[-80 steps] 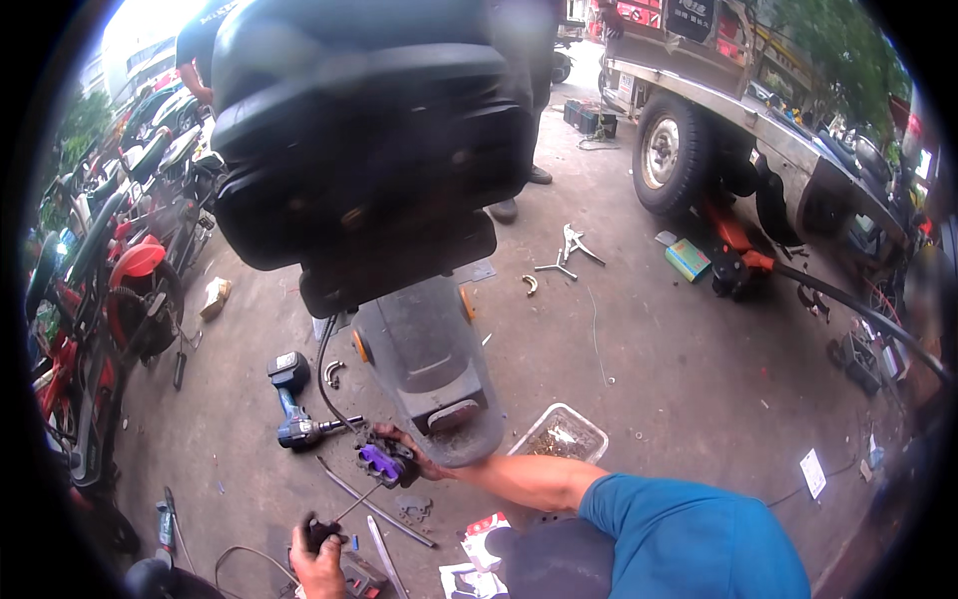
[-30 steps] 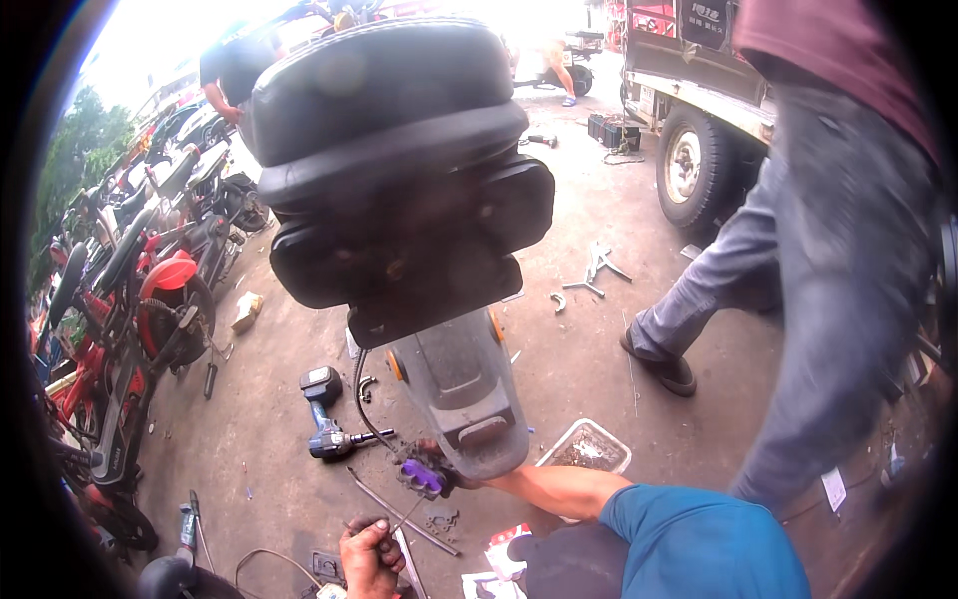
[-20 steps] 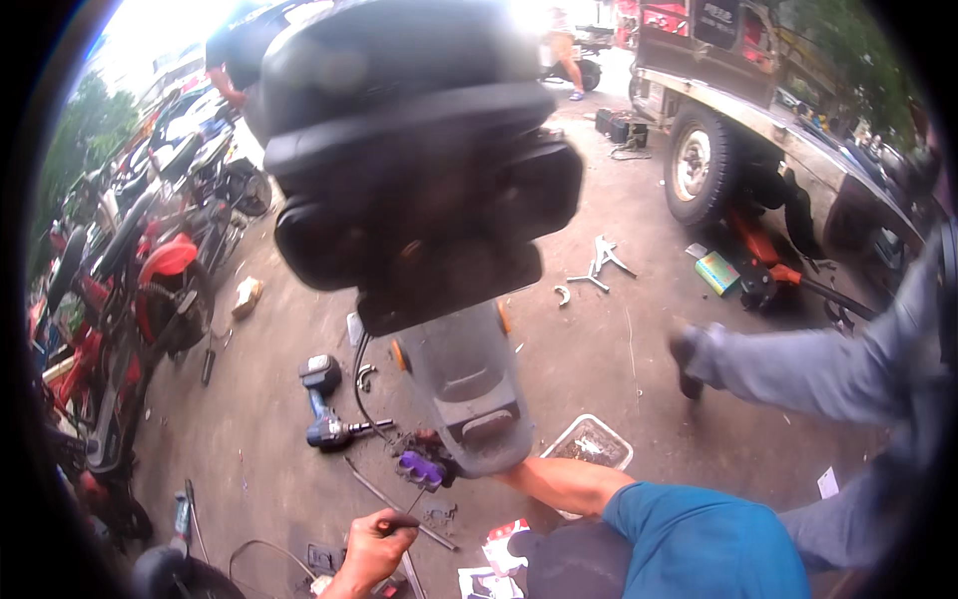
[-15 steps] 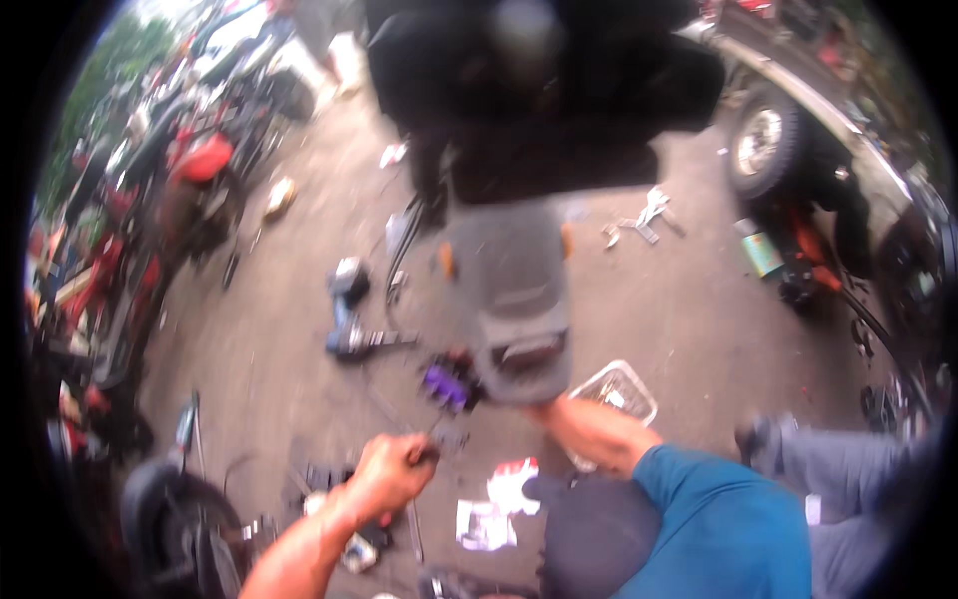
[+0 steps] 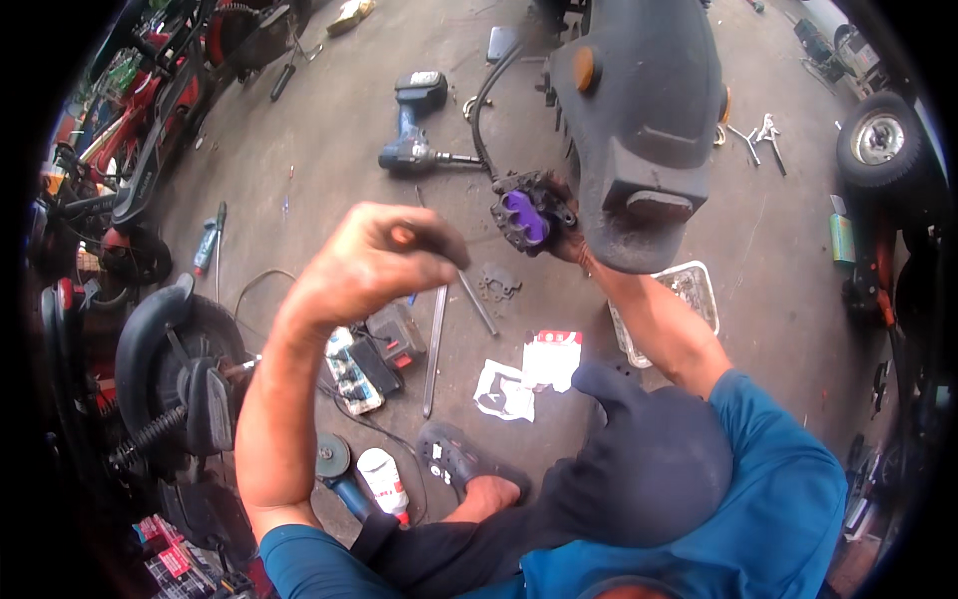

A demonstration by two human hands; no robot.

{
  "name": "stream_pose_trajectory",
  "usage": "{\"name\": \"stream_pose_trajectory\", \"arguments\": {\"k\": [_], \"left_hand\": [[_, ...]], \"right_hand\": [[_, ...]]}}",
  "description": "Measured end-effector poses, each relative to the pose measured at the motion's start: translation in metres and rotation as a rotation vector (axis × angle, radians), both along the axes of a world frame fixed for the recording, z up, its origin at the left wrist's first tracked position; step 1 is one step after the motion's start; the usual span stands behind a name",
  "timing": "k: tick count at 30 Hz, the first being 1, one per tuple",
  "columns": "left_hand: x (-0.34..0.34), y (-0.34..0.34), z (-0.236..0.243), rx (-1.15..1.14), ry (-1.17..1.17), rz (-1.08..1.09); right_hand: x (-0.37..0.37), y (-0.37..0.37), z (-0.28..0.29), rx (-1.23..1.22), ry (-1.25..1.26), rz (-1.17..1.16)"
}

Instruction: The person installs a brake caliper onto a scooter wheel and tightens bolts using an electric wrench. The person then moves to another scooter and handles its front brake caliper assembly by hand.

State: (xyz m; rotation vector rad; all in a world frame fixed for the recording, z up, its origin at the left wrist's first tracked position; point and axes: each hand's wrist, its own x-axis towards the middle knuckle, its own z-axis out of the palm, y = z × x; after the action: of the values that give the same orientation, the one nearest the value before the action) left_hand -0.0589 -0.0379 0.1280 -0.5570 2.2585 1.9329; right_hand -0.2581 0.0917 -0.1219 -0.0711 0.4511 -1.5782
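My left hand (image 5: pixel 384 262) is raised over the floor at centre left. Its fingers are curled, their tips blurred, and whatever they grip is hidden. My right hand (image 5: pixel 567 245), partly covered, reaches in beneath the black mudguard (image 5: pixel 654 125). It holds a dark brake caliper (image 5: pixel 509 225) with a purple part (image 5: pixel 527 220) facing me. From the caliper a black hose (image 5: pixel 483 110) runs upward. A short metal rod (image 5: pixel 477 304) shows just below my left fingertips; I cannot tell whether it touches them. On the floor between my hands lies a small flat metal plate (image 5: pixel 497 283).
A blue cordless impact wrench (image 5: pixel 407 130) lies beyond my left hand. Nearer are a long metal bar (image 5: pixel 435 349), a socket case (image 5: pixel 357 374), an angle grinder (image 5: pixel 334 459) and a white bottle (image 5: pixel 383 481). Torn packaging (image 5: pixel 552 357) and a white basket (image 5: pixel 711 298) lie right of centre.
My view has tilted down and closer. My left hand has risen nearer to the caliper. My right hand, earlier mostly hidden behind the mudguard, now shows partly at the caliper.
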Motion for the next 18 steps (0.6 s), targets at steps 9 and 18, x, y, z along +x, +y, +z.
{"name": "stream_pose_trajectory", "arguments": {"k": [9,18], "left_hand": [[0.057,0.005,-0.165,-0.853,-0.531,0.059],[-0.003,0.029,-0.192,0.186,0.169,0.640]], "right_hand": [[0.013,-0.006,0.001,-0.001,-0.036,0.072],[0.019,-0.007,0.023,-0.164,0.004,0.091]]}}
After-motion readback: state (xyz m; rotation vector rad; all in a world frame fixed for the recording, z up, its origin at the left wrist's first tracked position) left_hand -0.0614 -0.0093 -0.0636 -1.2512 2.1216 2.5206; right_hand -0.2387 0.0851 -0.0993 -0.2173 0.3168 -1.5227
